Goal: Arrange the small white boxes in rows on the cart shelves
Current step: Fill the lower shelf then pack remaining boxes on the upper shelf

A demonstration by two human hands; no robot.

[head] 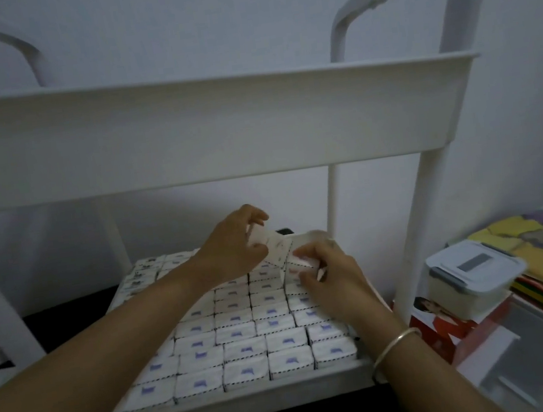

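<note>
Against the pale wall (pixel 205 24), the cart's lower shelf (pixel 237 404) holds tight rows of boxes (pixel 240 348). Far right, the left hand (pixel 234 245) pinches one box (pixel 269 240) and the right hand (pixel 332 275) grips a second box (pixel 304 257); wedging them in might skew neighbours.

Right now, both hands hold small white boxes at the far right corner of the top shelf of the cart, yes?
Not quite. The head view shows the left hand and right hand holding small white boxes at the far right corner of the lower shelf, beneath the top shelf.
</note>
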